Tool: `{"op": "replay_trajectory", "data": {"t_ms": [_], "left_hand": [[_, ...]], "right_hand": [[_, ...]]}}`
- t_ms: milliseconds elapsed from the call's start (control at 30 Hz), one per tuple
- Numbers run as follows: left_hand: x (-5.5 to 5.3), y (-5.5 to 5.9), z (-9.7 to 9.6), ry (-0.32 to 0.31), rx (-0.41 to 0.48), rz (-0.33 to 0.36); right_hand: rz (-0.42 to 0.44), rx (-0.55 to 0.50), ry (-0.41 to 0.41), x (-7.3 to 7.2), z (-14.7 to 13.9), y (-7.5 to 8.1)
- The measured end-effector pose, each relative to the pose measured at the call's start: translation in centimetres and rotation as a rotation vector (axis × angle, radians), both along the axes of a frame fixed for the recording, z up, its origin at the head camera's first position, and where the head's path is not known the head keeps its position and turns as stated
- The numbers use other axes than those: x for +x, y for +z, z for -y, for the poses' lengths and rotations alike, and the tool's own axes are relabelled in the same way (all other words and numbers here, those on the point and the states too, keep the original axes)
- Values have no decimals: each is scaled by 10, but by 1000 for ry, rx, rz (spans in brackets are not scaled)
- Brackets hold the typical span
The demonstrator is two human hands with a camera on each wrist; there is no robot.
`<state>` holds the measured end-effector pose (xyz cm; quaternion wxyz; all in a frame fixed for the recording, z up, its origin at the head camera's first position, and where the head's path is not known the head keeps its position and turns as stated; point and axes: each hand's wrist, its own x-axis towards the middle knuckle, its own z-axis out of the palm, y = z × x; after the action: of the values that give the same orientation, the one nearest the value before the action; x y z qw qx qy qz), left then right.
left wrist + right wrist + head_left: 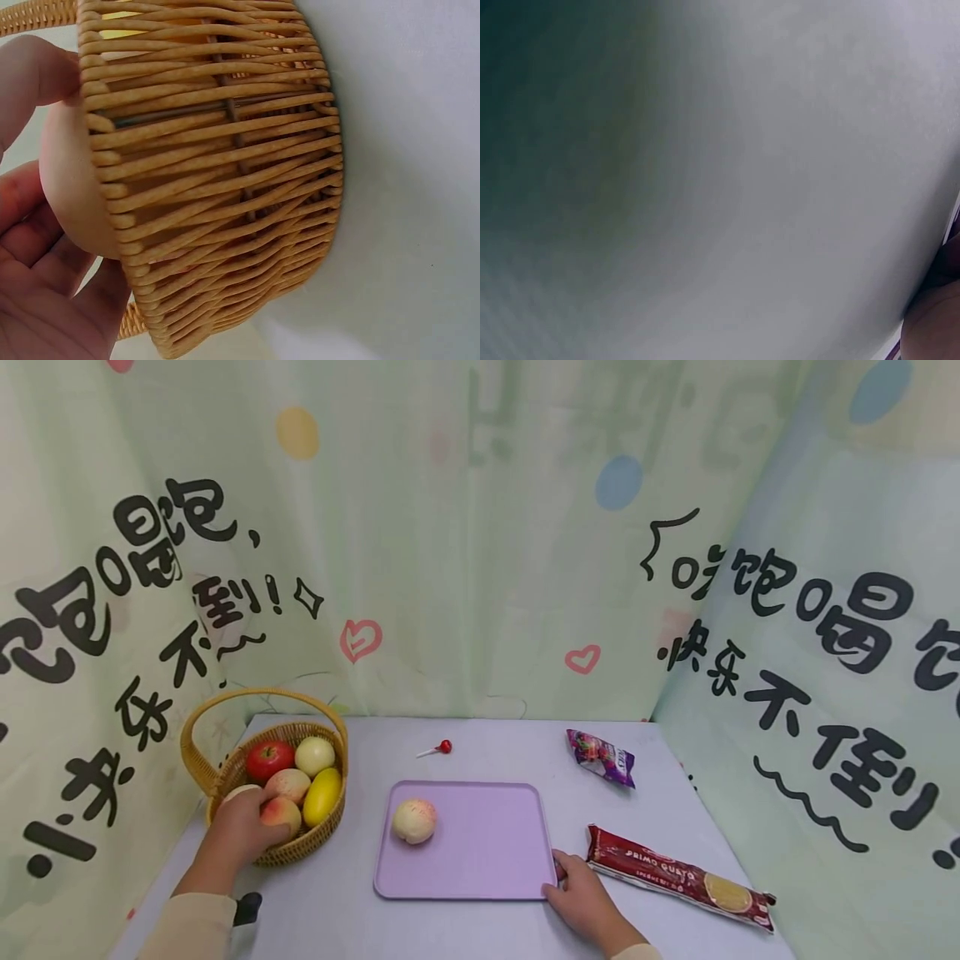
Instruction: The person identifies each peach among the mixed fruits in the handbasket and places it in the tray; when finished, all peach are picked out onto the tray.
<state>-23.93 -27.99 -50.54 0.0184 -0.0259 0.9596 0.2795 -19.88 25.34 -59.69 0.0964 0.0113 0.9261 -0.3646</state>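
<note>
My left hand (238, 833) reaches over the front left of a wicker basket (327, 827) and grips a peach (281, 815). In the left wrist view, thumb and fingers curl round that pale pink fruit (71, 172) at the woven rim. Beside it in the basket lie a red apple (270, 762), another peach (288, 785), a pale round fruit (315, 756) and a yellow mango-like fruit (322, 797). At its lower right edge, a lilac tray (480, 852) is held by my right hand (583, 893). One whitish-pink peach (414, 821) sits on the tray's left part.
Behind the tray lies a red lollipop (445, 747). A purple snack bag (602, 758) is at the back right, and a long dark red biscuit pack (678, 877) lies right of my right hand. Printed curtains (465, 568) enclose the white table (337, 918).
</note>
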Motion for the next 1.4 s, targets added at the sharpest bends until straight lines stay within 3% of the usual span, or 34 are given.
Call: {"op": "replay_trajectory", "data": {"t_ms": [400, 967, 1133, 1400], "left_hand": [[9, 11, -6, 9, 39, -80], [7, 27, -30, -11, 18, -242], [8, 32, -38, -53, 51, -252], [6, 32, -52, -122, 115, -336]], "right_hand": [[2, 9, -3, 1, 0, 1], [-22, -15, 2, 2, 1, 2], [-39, -28, 4, 2, 1, 0], [-47, -18, 11, 2, 1, 0]]}}
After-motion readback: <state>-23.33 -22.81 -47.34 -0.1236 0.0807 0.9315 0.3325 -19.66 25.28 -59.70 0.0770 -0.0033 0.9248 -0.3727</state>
